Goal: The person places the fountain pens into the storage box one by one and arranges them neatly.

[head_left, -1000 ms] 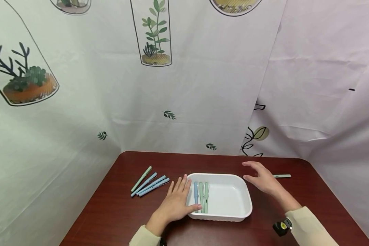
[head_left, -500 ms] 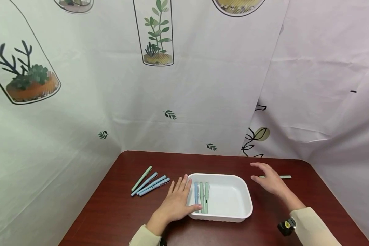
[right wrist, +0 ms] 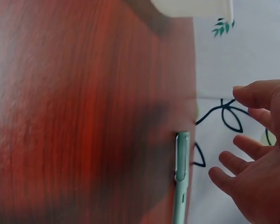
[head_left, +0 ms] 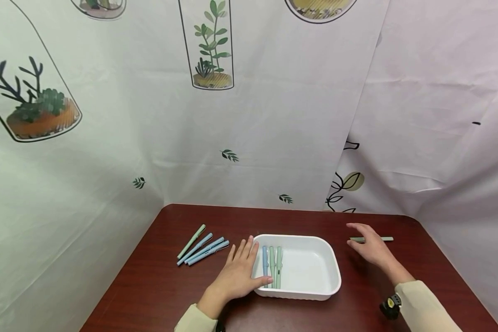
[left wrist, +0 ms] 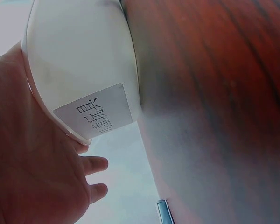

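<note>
Now right hand sits farther right of tray, nearer green pen lying there; grip spread, pen unheld, seemingly within easier reach. Left hand, likewise spread, touches tray's left end.

Tray on tbl, 3 pens in L half, 4 pens L, 1 pen R.

Soft light covers the cloth before me, greenish toward nine o'clock, pinkish toward three. In the left wrist view, hazy glare greys the desk toward four; in the right, a soft-edged shadow darkens six, the tray blurred at one.
</note>
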Available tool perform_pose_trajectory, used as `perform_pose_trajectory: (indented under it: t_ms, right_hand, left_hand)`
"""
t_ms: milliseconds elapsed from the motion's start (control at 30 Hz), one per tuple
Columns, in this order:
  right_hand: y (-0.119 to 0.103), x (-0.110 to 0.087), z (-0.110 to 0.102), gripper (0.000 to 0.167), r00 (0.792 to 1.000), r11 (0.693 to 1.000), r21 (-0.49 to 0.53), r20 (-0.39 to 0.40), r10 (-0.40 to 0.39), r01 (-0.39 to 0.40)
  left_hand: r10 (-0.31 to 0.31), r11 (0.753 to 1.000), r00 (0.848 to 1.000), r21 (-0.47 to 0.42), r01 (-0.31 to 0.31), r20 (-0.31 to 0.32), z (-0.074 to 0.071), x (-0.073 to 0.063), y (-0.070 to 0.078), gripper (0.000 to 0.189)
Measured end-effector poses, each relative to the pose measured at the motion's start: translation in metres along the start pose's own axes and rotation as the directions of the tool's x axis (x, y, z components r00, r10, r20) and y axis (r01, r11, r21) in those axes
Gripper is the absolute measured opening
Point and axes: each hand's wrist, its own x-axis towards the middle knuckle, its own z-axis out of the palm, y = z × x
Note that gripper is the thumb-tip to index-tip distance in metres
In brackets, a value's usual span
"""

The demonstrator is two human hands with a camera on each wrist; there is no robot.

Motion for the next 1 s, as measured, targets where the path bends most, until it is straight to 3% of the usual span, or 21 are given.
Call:
perform_pose_trajectory:
  t_ms: [633, 1000]
  right_hand:
    - [0.035, -0.004, 0.001, 0.054, 1.000, 0.997, -0.069, 0.018, -0.024, 0.025]
    - [0.059, -0.007, 0.004, 0.053, 0.998, 0.976, -0.219, 0.056, 0.012, 0.000]
  left_hand:
    - [0.003, 1.000, 1.000, 0.019, -0.003, -0.002, 0.000, -0.001, 0.000, 0.104]
    - [-0.007, 1.000, 1.000, 0.013, 0.007, 0.006, 0.002, 0.000, -0.001, 0.103]
